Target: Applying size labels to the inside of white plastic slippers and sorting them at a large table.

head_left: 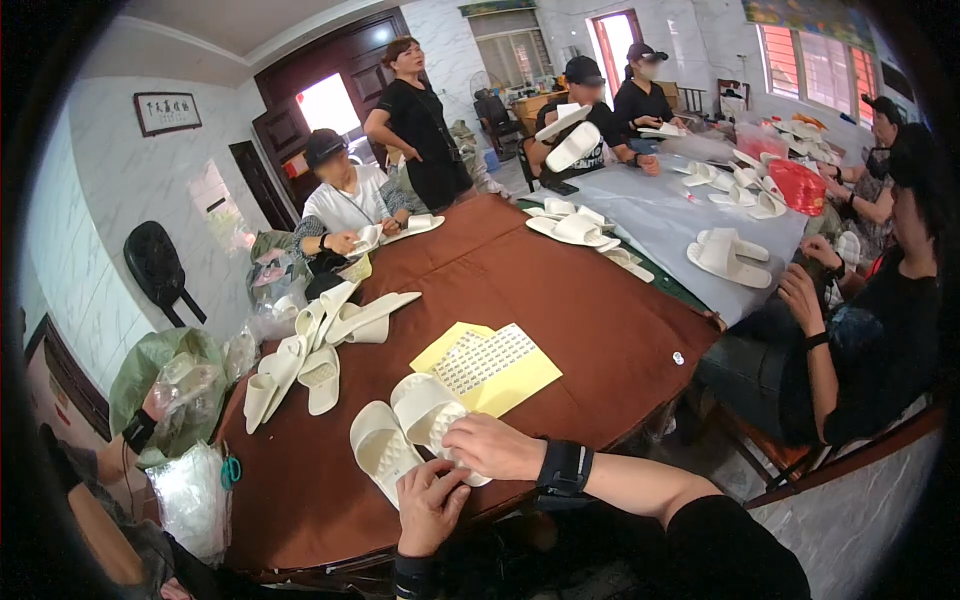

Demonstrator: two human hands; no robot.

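L hand [428,507] & R hand [493,447] fingers clamped on white slippers [412,428] at table edge [330,545].

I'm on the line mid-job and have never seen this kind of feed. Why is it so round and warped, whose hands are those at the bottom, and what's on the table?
There is no machine: a person wears a wide fisheye camera on the head, looking down, so straight edges bend. The left hand and right hand at the bottom are the wearer's own, both resting on a pair of white slippers lying sole-up on the brown table. Beside them lies a yellow sheet of small stickers, and further left more white slippers. Other people sit around the tables.
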